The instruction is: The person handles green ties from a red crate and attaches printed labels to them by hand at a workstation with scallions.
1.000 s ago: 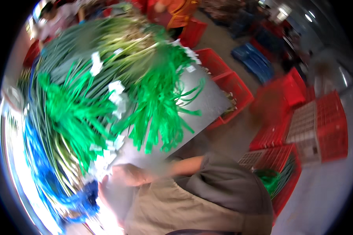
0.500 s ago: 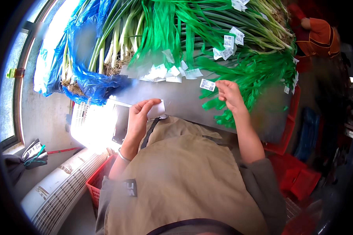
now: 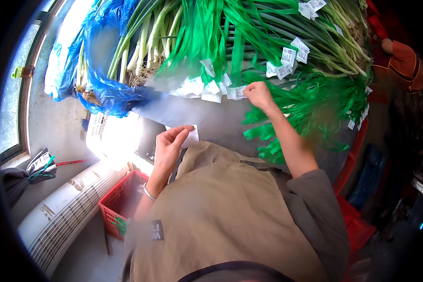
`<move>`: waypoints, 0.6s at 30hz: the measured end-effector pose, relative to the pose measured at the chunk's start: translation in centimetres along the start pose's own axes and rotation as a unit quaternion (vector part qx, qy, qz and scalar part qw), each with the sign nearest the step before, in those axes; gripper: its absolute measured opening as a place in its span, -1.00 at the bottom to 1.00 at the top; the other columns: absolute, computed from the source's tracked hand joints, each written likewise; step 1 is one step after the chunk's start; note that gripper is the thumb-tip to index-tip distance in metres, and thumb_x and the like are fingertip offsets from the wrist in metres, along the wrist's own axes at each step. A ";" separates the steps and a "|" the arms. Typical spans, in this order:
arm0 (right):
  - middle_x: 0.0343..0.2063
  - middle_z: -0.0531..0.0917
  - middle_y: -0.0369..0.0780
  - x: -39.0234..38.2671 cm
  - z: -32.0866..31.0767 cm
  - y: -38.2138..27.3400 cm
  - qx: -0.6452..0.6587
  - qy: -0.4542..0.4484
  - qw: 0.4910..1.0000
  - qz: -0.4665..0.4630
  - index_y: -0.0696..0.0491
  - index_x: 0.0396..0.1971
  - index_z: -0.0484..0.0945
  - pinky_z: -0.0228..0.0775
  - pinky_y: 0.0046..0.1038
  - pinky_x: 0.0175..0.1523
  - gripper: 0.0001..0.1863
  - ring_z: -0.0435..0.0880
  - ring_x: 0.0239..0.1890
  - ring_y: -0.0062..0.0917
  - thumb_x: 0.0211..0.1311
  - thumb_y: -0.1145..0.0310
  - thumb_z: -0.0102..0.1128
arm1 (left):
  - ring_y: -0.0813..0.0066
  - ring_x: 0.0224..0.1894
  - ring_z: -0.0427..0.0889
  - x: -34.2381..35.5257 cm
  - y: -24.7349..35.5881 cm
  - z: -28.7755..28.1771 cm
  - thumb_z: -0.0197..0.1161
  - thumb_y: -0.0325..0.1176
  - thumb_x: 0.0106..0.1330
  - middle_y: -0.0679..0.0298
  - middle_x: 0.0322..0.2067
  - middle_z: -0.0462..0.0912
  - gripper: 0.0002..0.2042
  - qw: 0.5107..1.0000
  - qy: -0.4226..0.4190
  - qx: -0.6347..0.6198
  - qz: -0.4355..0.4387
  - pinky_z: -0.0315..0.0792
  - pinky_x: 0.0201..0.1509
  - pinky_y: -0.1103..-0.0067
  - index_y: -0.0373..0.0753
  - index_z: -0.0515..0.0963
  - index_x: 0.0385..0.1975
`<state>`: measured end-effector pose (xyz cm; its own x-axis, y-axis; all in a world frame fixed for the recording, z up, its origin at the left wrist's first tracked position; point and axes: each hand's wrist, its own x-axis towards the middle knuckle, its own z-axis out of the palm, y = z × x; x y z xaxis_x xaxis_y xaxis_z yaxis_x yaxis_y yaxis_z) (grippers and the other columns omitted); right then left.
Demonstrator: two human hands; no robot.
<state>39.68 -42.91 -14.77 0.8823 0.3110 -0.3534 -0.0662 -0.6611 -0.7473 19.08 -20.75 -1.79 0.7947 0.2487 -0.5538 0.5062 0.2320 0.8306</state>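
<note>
**Loose tag in left hand, right hand at the tag row – snag and mix-up risk**

Small white paper tag (image 3: 191, 136) sits at the near edge of the grey metal table (image 3: 207, 117), just above the apron. Left hand (image 3: 168, 146) has fingers closed on it, thumb and fingertips pinching one side. Right hand (image 3: 257, 94) is curled into a loose fist on the row of white paper tags (image 3: 207, 89) further in; can't tell whether it actually grips one.

Risks, my read:
- Pinch on the tag is shallow; it could slip off the near edge into the red plastic basket (image 3: 122, 202) below.
- Green plastic net strips (image 3: 310, 108) lie tangled just beside the right wrist; pulling back may drag them along.
- Loose tags overlap, so two could lift at once.

Around: bundled green onions with white stalks (image 3: 160, 33) cover the table's far side, blue plastic sheet (image 3: 105, 89) bunched at the far left corner. Another person's orange sleeve (image 3: 404, 61) at the far right. White ribbed appliance (image 3: 66, 211) on the floor, left.
</note>
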 end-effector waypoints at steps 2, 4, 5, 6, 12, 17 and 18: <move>-0.65 0.57 -0.17 -1.0 0.3 -1.2 -0.047 0.034 0.997 -0.044 0.17 -0.52 0.57 0.37 -0.37 -0.39 -0.76 0.52 -0.59 -0.41 -0.11 0.29 0.23 | 0.65 -0.31 0.53 -0.2 1.0 -0.1 0.12 -0.52 0.19 0.26 -0.30 0.58 -0.78 1.000 -0.013 0.007 0.004 0.42 -0.21 0.71 -0.45 0.50 -0.18; -0.64 0.56 -0.17 -2.8 -1.2 -3.4 -0.049 0.075 0.995 -0.047 0.18 -0.51 0.53 0.38 -0.35 -0.36 -0.77 0.53 -0.57 -0.37 -0.10 0.30 0.23 | 0.62 -0.28 0.53 -0.2 1.7 -0.3 0.14 -0.57 0.16 0.23 -0.25 0.55 -0.72 0.999 -0.028 -0.013 0.034 0.44 -0.17 0.69 -0.47 0.44 -0.11; -0.63 0.55 -0.18 -2.7 -1.7 -3.4 -0.040 0.088 0.991 -0.090 0.18 -0.51 0.51 0.38 -0.37 -0.36 -0.78 0.54 -0.56 -0.39 -0.09 0.32 0.23 | 0.60 -0.26 0.54 -0.1 1.9 -0.4 0.15 -0.60 0.14 0.21 -0.22 0.54 -0.69 0.998 -0.039 -0.023 0.049 0.45 -0.15 0.68 -0.48 0.42 -0.08; -0.62 0.55 -0.18 -2.6 -2.4 -3.1 -0.031 0.102 0.986 -0.132 0.17 -0.51 0.50 0.38 -0.40 -0.36 -0.80 0.54 -0.55 -0.40 -0.08 0.35 0.23 | 0.58 -0.22 0.54 0.2 1.9 -0.8 0.15 -0.62 0.13 0.20 -0.17 0.51 -0.67 0.997 -0.049 -0.023 0.060 0.45 -0.12 0.66 -0.49 0.39 -0.06; -0.62 0.53 -0.25 -3.7 -8.1 -6.0 -0.030 0.107 0.977 -0.184 0.08 -0.23 0.44 0.36 -0.47 -0.37 -0.70 0.51 -0.52 -0.53 -0.05 0.52 0.16 | 0.60 -0.27 0.54 1.2 2.7 0.1 0.16 -0.58 0.14 0.23 -0.26 0.55 -0.68 0.992 -0.089 0.001 0.087 0.44 -0.16 0.68 -0.46 0.41 -0.08; -0.35 0.59 -0.18 -2.6 -23.6 -5.6 -0.431 0.390 0.810 -0.073 0.11 0.08 0.27 0.40 -0.47 -0.18 -0.42 0.56 -0.33 -0.47 -0.05 0.60 0.12 | 0.65 -0.35 0.53 1.0 3.0 -0.4 0.17 -0.55 0.13 0.28 -0.37 0.59 -0.80 0.986 -0.122 -0.090 0.067 0.41 -0.26 0.73 -0.42 0.52 -0.23; -0.28 0.59 -0.17 -3.2 -22.3 -6.0 -0.374 0.390 0.822 -0.178 0.07 0.07 0.29 0.42 -0.45 -0.16 -0.42 0.57 -0.32 -0.44 -0.05 0.58 0.14 | 0.56 -0.41 0.60 1.1 3.5 0.1 0.15 -0.55 0.13 0.22 -0.41 0.62 -0.87 0.988 -0.098 -0.103 0.063 0.48 -0.29 0.68 -0.42 0.53 -0.33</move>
<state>47.63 -55.23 3.41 0.8329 0.2361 0.5005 0.3093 -0.9486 -0.0671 21.77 -19.72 0.53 0.9066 0.1048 -0.4087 0.3369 0.4034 0.8508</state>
